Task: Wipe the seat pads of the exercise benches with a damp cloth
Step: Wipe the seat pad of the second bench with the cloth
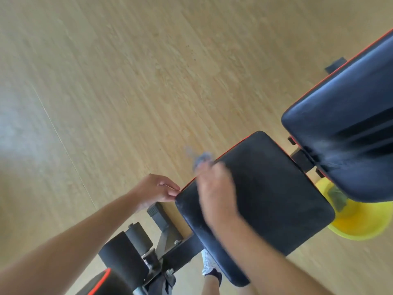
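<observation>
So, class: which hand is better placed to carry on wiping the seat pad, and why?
The right hand. It lies over the seat pad with the cloth at its fingertips. The left hand only touches the pad's corner edge and shows no cloth.

Black seat pad with orange-red edging, yellow basin, pale wood-grain floor.
</observation>
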